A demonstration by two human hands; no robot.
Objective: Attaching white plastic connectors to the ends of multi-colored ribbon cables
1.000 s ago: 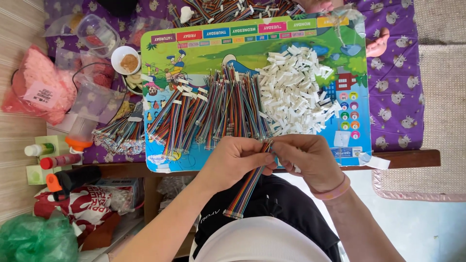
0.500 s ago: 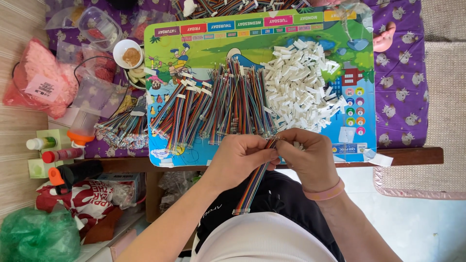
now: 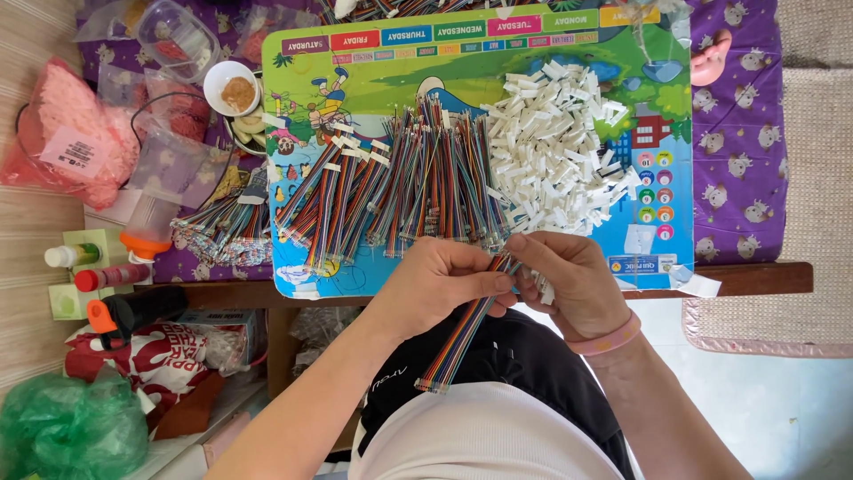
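Connectors [image 3: 555, 147] right of cables [image 3: 400, 187]

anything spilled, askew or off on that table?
Little. White connectors lie in a loose heap on the colourful mat, and the mat overhangs the table edge near the left hand. Nothing looks damaged.

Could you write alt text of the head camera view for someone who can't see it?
Two hands, left hand and right hand, pinch one end of a rainbow wire strip over a colourful mat holding more wire bundles and a pile of white plastic connectors.
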